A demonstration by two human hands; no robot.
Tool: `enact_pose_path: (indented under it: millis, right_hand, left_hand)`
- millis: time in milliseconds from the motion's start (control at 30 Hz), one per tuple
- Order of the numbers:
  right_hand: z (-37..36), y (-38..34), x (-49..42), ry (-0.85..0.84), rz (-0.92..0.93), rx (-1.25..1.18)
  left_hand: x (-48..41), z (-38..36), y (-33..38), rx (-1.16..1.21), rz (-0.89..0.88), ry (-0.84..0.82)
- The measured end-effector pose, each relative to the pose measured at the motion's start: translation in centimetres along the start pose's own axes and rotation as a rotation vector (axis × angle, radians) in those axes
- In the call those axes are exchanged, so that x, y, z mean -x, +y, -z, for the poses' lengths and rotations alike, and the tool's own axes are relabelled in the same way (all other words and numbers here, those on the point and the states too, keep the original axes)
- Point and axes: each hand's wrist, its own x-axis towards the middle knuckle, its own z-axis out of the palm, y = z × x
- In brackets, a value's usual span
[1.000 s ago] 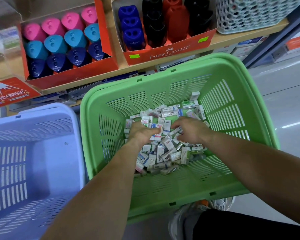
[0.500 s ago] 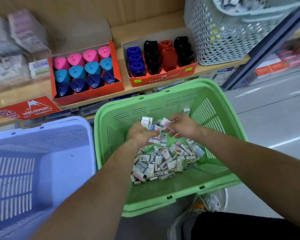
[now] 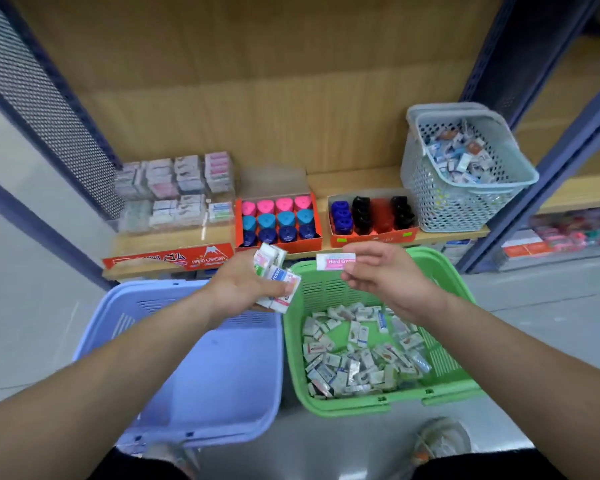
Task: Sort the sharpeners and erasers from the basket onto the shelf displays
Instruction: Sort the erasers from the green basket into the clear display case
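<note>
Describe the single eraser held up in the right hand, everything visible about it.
The eraser is a small white rectangular block with a pink band lettered "Hard Era", the rest covered. It lies about level, long side across the view, pinched at its right end by the right hand. It is held in the air over the green basket's far rim, apart from the stack of erasers in the left hand.

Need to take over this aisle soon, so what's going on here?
A person stands at a green basket of loose erasers. The left hand holds a bunch of erasers, and the right hand pinches a single pink-labelled Hard Eraser above the basket's far rim. Neither is on the shelf yet; the clear eraser display and the sharpener boxes sit just ahead.
</note>
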Motion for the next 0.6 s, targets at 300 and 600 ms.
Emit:
enact_pose_path:
  millis: [300,600]
  right_hand:
    - [-12.4,-3.6,-1.8,-0.094,0.034,0.139]
    - [-18.1,-1.2,-12.9,0.014,0.066,0.36]
  left_hand:
    - [6.3,11.0,-1.0,-0.046,-0.025,0.137]
    - [2.6,18.2,-5.9,0.008,-0.021,0.312]
